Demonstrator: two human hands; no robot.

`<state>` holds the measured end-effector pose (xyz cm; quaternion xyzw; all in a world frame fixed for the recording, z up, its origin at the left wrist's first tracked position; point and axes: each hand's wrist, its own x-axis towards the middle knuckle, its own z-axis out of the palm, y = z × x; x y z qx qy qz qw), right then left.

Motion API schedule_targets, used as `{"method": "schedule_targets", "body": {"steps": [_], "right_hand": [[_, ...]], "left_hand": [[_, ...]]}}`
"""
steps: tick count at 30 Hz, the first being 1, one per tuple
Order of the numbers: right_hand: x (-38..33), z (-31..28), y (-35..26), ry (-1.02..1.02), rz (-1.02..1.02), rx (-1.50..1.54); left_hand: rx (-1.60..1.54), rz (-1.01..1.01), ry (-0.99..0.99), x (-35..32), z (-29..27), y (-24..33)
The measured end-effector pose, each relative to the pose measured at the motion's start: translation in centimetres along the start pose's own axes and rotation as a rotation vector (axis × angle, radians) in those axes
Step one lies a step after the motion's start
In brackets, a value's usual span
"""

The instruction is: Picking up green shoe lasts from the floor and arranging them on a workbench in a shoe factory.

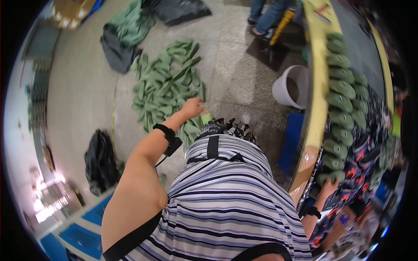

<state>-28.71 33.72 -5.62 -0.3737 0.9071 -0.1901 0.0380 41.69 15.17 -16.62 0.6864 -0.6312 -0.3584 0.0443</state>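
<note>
My left hand [191, 108] reaches down over the right side of a pile of green sole-shaped shoe pieces [163, 82] on the floor. Its fingers look apart, and I make out nothing in them. To the right, my right hand [329, 188] grips the near end of a green shoe piece [331, 177] on the table. That piece is the nearest of a row of similar green pieces [339, 101] lying along the table edge, each with a small pale spot. A second, shorter row lies beside it.
A white bucket [291, 87] stands on the floor against the yellow-edged table [317, 87]. Dark patterned cloth [365, 143] covers part of the table. Black and green bags [124, 35] lie beyond the pile; a black bag [100, 163] sits left. Another person's legs [272, 17] are at the far side.
</note>
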Motion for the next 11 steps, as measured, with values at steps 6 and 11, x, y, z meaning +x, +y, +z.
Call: {"method": "schedule_targets", "body": {"steps": [6,11], "right_hand": [[3.2,-2.6,-10.1,0.145,-0.179,-0.472],[1.7,4.4,-27.4,-0.136,-0.493,-0.277]], "left_hand": [[-0.024,-0.503,-0.037,-10.5,4.2,-17.1],[-0.267,-0.620,-0.222,-14.9,7.1,-25.7]]}}
